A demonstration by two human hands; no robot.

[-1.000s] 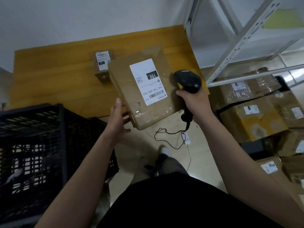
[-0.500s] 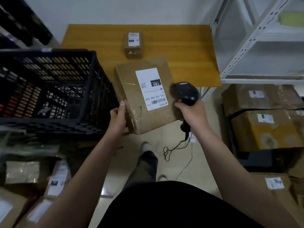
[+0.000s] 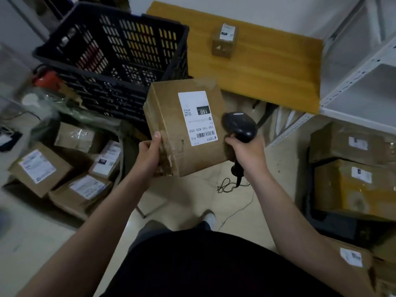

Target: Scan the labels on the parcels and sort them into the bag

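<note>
A brown cardboard parcel (image 3: 171, 125) with a white label (image 3: 198, 116) marked 150 is held in the air in front of me. My left hand (image 3: 150, 153) grips its lower left corner, thumb on top. My right hand (image 3: 248, 153) grips a black handheld scanner (image 3: 240, 126) beside the parcel's right edge; its cable hangs to the floor. A small labelled box (image 3: 225, 40) stands on the yellow wooden table (image 3: 267, 76).
A black slatted plastic crate (image 3: 115, 52) stands left of the table. Several labelled parcels (image 3: 40, 168) lie in a pile on the floor at left, by a clear bag. More boxes (image 3: 353, 185) are stacked at right under a white metal shelf (image 3: 364, 82).
The view has swung left and the parcel has come off the table toward the crate. My left hand went from touching the parcel's edge to gripping its corner. The scanner stays beside it.
</note>
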